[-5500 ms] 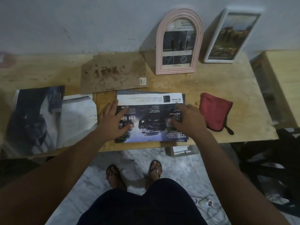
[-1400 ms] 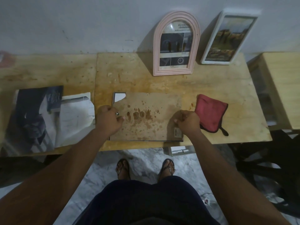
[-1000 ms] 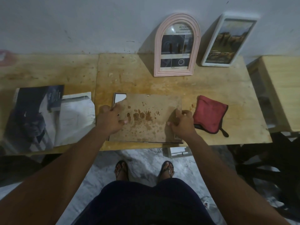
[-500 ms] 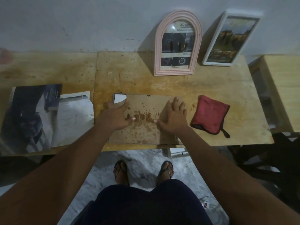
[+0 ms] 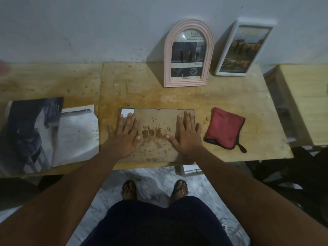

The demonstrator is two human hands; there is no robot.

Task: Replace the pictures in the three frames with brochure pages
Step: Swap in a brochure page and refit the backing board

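both hands — left hand (image 5: 124,134), right hand (image 5: 186,134) — had shifted from gripping the edges to lying flat, fingers straight, pressing the backing board (image 5: 156,125) into the frame on the table (image 5: 239,96) — likely nearly closed.

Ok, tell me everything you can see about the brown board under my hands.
The backing board is a flat brown rectangle, fibreboard by its look, blotched dark across the middle. Its far left corner is missing, showing something pale beneath. It lies flat near the table's front edge. The left hand and right hand press flat on it.
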